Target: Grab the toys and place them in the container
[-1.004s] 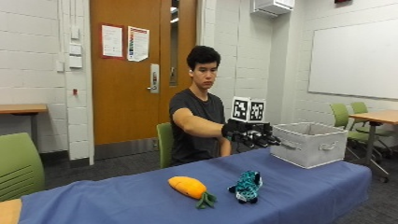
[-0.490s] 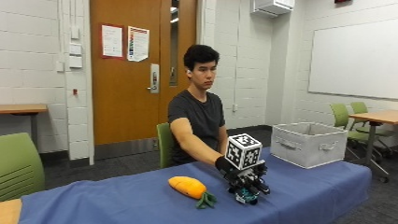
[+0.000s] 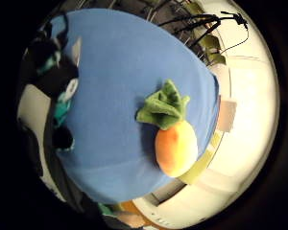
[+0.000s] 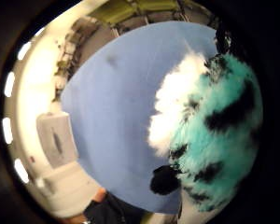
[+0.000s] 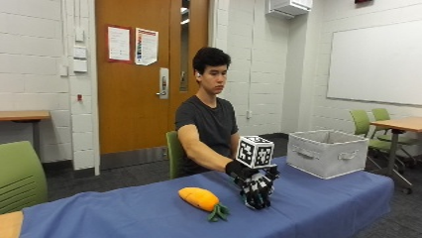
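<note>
Outside view: a person sits behind a table covered with a blue cloth (image 5: 330,203), right arm stretched forward. The black-gloved right hand (image 5: 256,187) is lowered onto the cloth, fingers pointing down and curled over the turquoise plush toy with black spots and a white patch (image 4: 210,130). From this side the glove hides the toy almost entirely, so the exact grip is hard to read, but the fingers look wrapped round it.

In the right thumb side palm view the turquoise plush toy fills much of the frame, its fur right against the palm, with the blue cloth beneath it and the grey fabric container (image 4: 56,140) visible beyond the cloth's edge.

The right little finger side palm view shows bits of turquoise fur at the hand's edge, and farther across the cloth the orange plush carrot with green felt leaves (image 3: 173,134), lying flat.

In the outside view the orange plush carrot (image 5: 201,199) lies just beside the gloved hand, leaf end towards it, not touching. The grey fabric container (image 5: 326,153), a boxy bin with side handles, stands on the same table, well apart from the hand.
</note>
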A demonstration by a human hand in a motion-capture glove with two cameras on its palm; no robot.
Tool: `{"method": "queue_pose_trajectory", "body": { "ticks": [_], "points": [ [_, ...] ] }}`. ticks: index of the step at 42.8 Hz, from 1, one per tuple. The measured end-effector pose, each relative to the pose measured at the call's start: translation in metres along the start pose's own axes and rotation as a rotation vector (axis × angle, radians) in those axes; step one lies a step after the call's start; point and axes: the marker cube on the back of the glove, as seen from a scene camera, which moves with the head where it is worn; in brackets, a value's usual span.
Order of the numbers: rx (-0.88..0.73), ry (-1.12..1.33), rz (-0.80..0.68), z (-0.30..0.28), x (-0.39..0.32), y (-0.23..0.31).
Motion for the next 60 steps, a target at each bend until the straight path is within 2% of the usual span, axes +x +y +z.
{"method": "queue_pose_trajectory", "body": {
  "ticks": [9, 17, 25, 33, 39, 45, 49, 53, 57, 60],
  "points": [
    [0.021, -0.042, -0.008, -0.024, -0.024, 0.010],
    [0.150, -0.071, -0.091, -0.136, -0.083, 0.028],
    [0.328, -0.043, -0.250, -0.250, -0.190, 0.061],
    [0.405, -0.043, -0.490, -0.312, -0.319, 0.102],
    [0.392, -0.092, -0.535, -0.324, -0.413, 0.114],
    [0.350, -0.158, -0.662, -0.315, -0.419, 0.079],
    [0.387, -0.050, -0.824, -0.305, -0.429, 0.075],
    [0.372, -0.055, -0.743, -0.300, -0.447, 0.074],
    [0.259, -0.105, -0.615, -0.290, -0.461, 0.075],
    [0.165, -0.054, -0.627, -0.278, -0.456, 0.071]
  ]
}}
